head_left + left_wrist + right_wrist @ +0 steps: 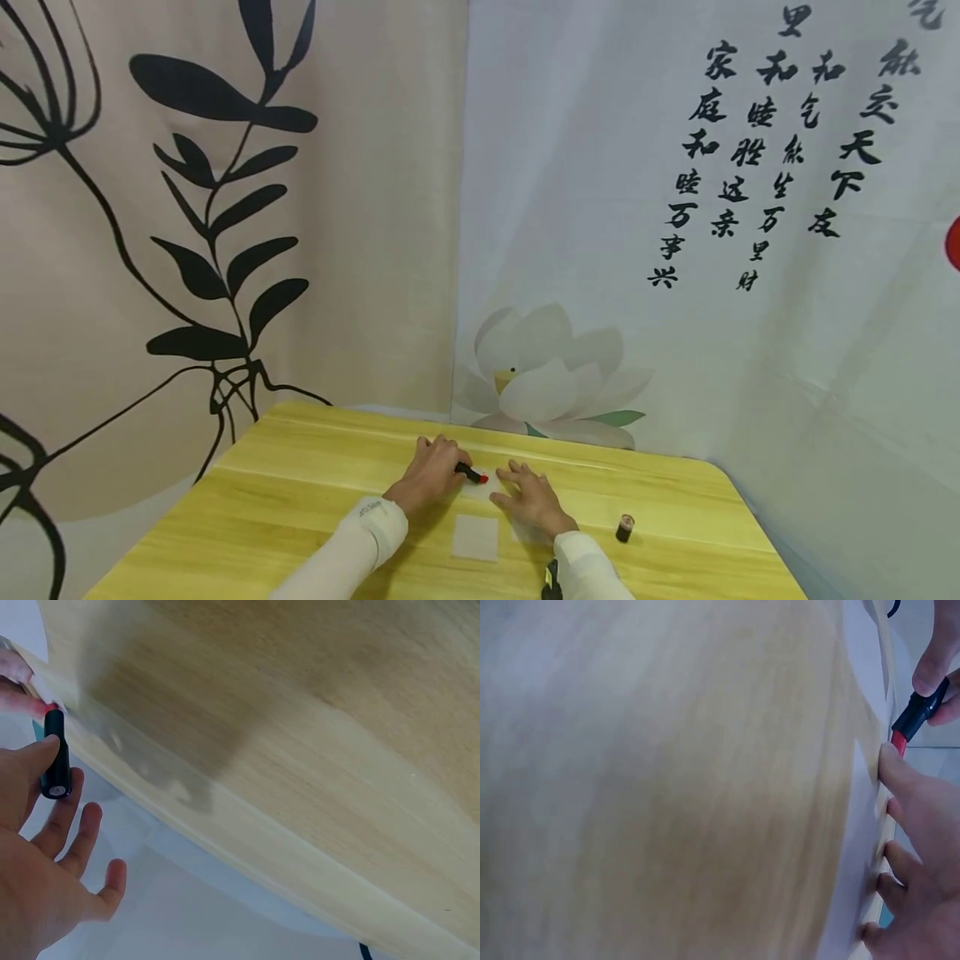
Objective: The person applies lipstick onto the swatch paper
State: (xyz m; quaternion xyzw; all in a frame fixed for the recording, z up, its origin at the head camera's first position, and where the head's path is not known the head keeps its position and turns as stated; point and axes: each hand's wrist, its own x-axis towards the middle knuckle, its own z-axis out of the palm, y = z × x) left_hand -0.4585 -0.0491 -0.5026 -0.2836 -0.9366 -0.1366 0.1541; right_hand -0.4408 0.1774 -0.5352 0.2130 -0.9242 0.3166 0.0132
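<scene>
- Left hand [429, 475]: pinches the black tube [468, 472] between thumb and fingers; other fingers spread.
- Right hand [535, 502]: fingers apart, grasping nothing.
- Far paper [477, 492]: at the tube's red tip; contact cannot be determined.
- Right paper [527, 534]: partly hidden by the right hand.
- Table [300, 475]: far edge near both hands; surface extends left, and right past the small container [625, 528].

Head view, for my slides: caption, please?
Left hand holds a red-tipped black stick over a pale square, right hand alongside.
</scene>
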